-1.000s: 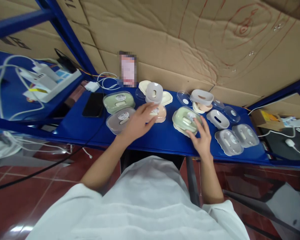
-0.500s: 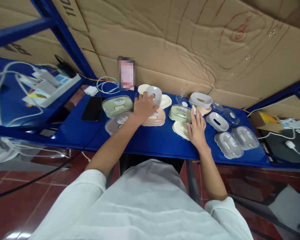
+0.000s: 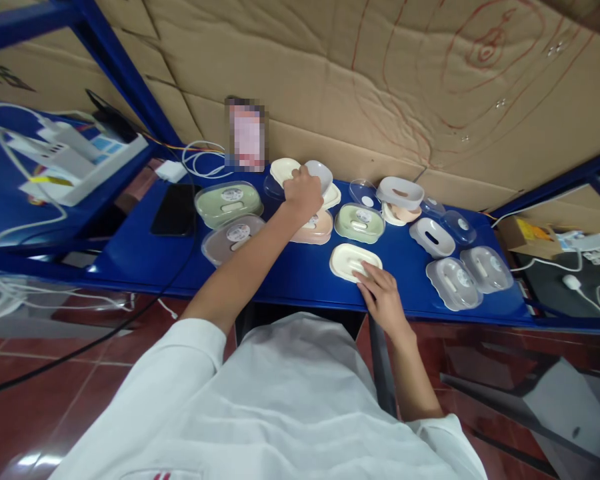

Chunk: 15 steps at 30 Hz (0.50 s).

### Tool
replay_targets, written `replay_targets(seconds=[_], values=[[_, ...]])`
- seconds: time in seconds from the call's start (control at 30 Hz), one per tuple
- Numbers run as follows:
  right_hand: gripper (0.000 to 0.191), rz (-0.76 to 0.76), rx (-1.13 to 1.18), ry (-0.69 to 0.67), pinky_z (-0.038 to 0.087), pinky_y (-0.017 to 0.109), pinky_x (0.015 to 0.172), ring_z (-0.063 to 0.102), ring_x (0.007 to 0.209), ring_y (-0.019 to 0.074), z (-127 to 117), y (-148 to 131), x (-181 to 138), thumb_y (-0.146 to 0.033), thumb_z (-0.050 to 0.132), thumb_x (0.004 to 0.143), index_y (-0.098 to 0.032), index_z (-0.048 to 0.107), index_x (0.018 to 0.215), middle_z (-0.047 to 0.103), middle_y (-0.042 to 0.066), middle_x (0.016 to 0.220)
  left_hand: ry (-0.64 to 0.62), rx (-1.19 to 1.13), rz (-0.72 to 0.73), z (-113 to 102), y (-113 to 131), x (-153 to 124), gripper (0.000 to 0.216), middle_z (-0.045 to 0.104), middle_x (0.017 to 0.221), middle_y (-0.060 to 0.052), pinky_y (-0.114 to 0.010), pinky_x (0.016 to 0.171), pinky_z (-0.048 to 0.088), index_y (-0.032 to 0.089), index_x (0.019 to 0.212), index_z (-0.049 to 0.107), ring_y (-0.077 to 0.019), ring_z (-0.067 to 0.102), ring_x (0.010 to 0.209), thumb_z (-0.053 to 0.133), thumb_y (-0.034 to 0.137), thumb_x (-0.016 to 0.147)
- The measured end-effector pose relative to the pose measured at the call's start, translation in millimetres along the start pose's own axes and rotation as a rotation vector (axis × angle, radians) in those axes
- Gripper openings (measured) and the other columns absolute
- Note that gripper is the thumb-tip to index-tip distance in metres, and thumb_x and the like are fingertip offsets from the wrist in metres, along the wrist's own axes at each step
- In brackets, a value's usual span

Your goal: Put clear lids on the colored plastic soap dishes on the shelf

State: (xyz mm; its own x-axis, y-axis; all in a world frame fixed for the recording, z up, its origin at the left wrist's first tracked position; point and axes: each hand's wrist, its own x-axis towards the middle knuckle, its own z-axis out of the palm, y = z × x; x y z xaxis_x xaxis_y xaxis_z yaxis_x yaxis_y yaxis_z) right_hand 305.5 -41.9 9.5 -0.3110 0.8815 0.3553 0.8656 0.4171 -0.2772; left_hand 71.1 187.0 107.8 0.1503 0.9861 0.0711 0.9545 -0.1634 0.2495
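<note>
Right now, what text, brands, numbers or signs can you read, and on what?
None readable.
Stickers on boxes and clear lids: too small.
Black print on cardboard: blurred.
Screen: pixelated.
Red marks on shirt: cut off.

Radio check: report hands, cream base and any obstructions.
Left hand at gray tub, grip unclear. Right hand touching cream base on blue table. Peach box partly hidden by left hand; green box just beyond cream base.

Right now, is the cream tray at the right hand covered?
Uncovered: the cream tray shows its bare top, with only the right hand overlapping one end.
</note>
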Motion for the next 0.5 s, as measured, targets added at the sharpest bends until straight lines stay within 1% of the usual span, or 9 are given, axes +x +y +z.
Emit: replay_targets(seconds=[0.07, 0.13, 0.23, 0.27, 0.33, 0.4, 0.43, 0.47, 0.5], values=[[0.038, -0.039, 0.030, -0.026, 0.046, 0.053, 0.119, 0.058, 0.146, 0.0276, 4, -8, 4, -0.027, 0.050, 0.112, -0.030, 0.066, 0.146, 0.059, 0.008, 0.161, 0.055, -0.054, 0.044, -5, -2, 1, 0.032, 0.063, 0.138, -0.028, -0.053, 0.102, 0.056, 0.005, 0.120, 0.072, -0.0428, 0.059, 0.131, 0.062, 0.015, 0.092], [0.039, -0.068, 0.059, -0.038, 0.046, 0.054, 0.121, 0.057, 0.147, 0.0270, 7, -13, 7, -0.025, 0.049, 0.112, -0.031, 0.064, 0.148, 0.058, 0.008, 0.162, 0.146, -0.139, 0.139, -11, -10, -10, 0.024, 0.068, 0.129, -0.025, -0.051, 0.102, 0.057, 0.008, 0.113, 0.073, -0.0383, 0.063, 0.125, 0.056, 0.015, 0.097], [0.040, -0.086, 0.135, -0.030, 0.045, 0.054, 0.125, 0.055, 0.149, 0.0267, 10, -17, 10, -0.026, 0.050, 0.112, -0.034, 0.062, 0.149, 0.056, 0.008, 0.163, 0.222, -0.219, 0.299, -14, -29, -53, 0.020, 0.071, 0.126, -0.013, -0.042, 0.112, 0.054, 0.019, 0.113, 0.070, -0.0268, 0.065, 0.124, 0.052, 0.020, 0.105], [0.041, -0.069, 0.167, -0.014, 0.045, 0.053, 0.125, 0.054, 0.150, 0.0273, 11, -17, 11, -0.028, 0.052, 0.111, -0.034, 0.059, 0.151, 0.055, 0.009, 0.163, 0.276, -0.295, 0.421, -12, -36, -73, 0.019, 0.071, 0.126, -0.013, -0.043, 0.114, 0.053, 0.019, 0.115, 0.069, -0.0263, 0.064, 0.126, 0.052, 0.024, 0.107], [0.052, 0.002, 0.214, 0.072, 0.048, 0.054, 0.124, 0.052, 0.151, 0.0301, 11, -18, 11, -0.038, 0.062, 0.108, -0.032, 0.050, 0.158, 0.052, 0.014, 0.162, 0.288, -0.335, 0.504, 0, -47, -116, 0.021, 0.071, 0.128, -0.011, -0.044, 0.119, 0.051, 0.022, 0.121, 0.067, -0.0241, 0.063, 0.132, 0.050, 0.029, 0.110], [0.075, 0.079, 0.210, 0.202, 0.048, 0.059, 0.123, 0.050, 0.153, 0.0342, 11, -19, 10, -0.048, 0.071, 0.101, -0.029, 0.037, 0.165, 0.048, 0.019, 0.162, 0.284, -0.437, 0.599, 18, -54, -153, 0.021, 0.070, 0.132, -0.012, -0.045, 0.119, 0.053, 0.022, 0.124, 0.066, -0.0238, 0.063, 0.136, 0.051, 0.029, 0.111], [0.082, 0.097, 0.189, 0.239, 0.047, 0.062, 0.124, 0.047, 0.155, 0.0358, 11, -19, 10, -0.051, 0.073, 0.100, -0.029, 0.032, 0.167, 0.045, 0.020, 0.164, 0.266, -0.471, 0.640, 28, -56, -166, 0.021, 0.070, 0.131, -0.011, -0.045, 0.119, 0.054, 0.023, 0.125, 0.066, -0.0234, 0.063, 0.136, 0.051, 0.028, 0.111], [0.084, 0.094, 0.159, 0.237, 0.045, 0.064, 0.125, 0.043, 0.157, 0.0369, 10, -19, 11, -0.052, 0.073, 0.100, -0.029, 0.030, 0.168, 0.042, 0.020, 0.167, 0.235, -0.485, 0.674, 37, -56, -176, 0.022, 0.070, 0.131, -0.011, -0.046, 0.119, 0.055, 0.024, 0.126, 0.066, -0.0237, 0.063, 0.137, 0.051, 0.028, 0.111], [0.079, 0.077, 0.128, 0.196, 0.043, 0.064, 0.126, 0.039, 0.160, 0.0370, 9, -19, 12, -0.051, 0.070, 0.101, -0.031, 0.033, 0.167, 0.039, 0.019, 0.170, 0.209, -0.484, 0.693, 45, -56, -181, 0.022, 0.070, 0.130, -0.011, -0.047, 0.120, 0.055, 0.024, 0.127, 0.066, -0.0243, 0.063, 0.139, 0.050, 0.027, 0.111]])
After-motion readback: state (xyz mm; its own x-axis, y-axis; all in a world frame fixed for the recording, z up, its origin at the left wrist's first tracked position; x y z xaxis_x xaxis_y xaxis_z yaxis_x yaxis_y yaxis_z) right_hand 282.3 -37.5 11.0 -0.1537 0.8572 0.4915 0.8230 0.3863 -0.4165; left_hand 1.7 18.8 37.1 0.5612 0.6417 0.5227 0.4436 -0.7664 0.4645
